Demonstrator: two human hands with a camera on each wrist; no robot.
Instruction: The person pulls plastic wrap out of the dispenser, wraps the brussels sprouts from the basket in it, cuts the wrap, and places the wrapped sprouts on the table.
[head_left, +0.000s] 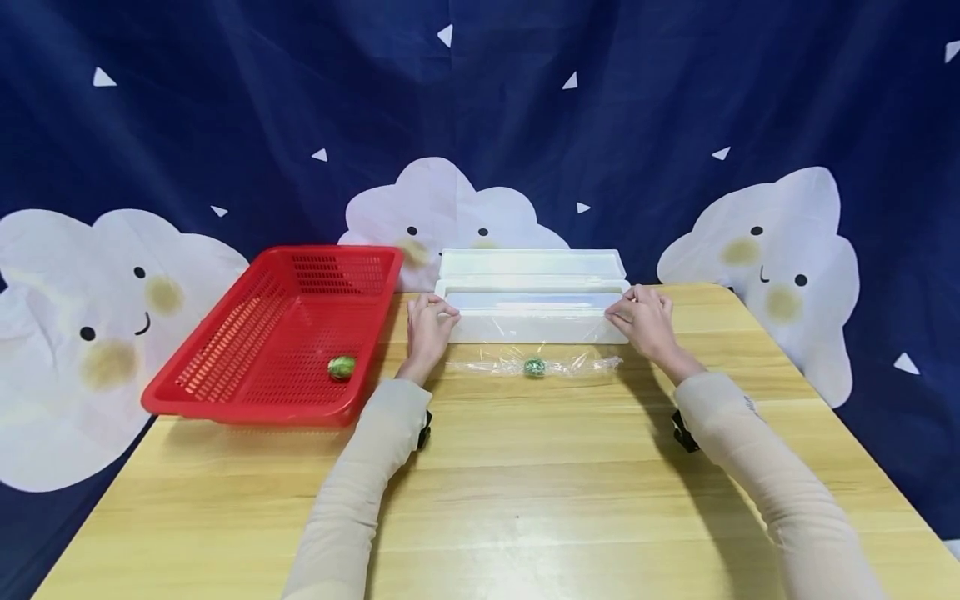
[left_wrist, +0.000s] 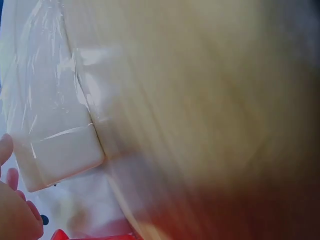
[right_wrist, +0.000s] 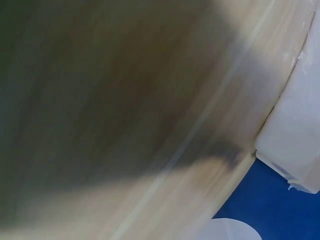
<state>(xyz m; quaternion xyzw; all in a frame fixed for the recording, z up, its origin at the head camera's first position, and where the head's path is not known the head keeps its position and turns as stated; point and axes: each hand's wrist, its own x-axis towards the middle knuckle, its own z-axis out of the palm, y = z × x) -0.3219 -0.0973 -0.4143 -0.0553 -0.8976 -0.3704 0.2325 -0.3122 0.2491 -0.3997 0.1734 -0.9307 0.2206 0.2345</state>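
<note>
A white cling film box [head_left: 536, 327] stands at the table's back with its lid [head_left: 532, 264] raised. Clear cling film [head_left: 495, 364] hangs over the box's front onto the table, around a small round green item [head_left: 534, 367]. At the box's left front corner, my left hand [head_left: 431, 332] pinches the film's edge between thumb and fingers. My right hand [head_left: 647, 321] pinches it likewise at the right corner. The left wrist view catches film over the box [left_wrist: 65, 155] and part of the left hand [left_wrist: 17, 212]; the right wrist view has the box [right_wrist: 292, 130] but not the hand.
Left of the box, a red perforated basket [head_left: 258, 410] holds another small green item [head_left: 341, 367]. The wooden table [head_left: 517, 492] extends toward me. Behind it hangs a dark blue curtain [head_left: 510, 108] with clouds.
</note>
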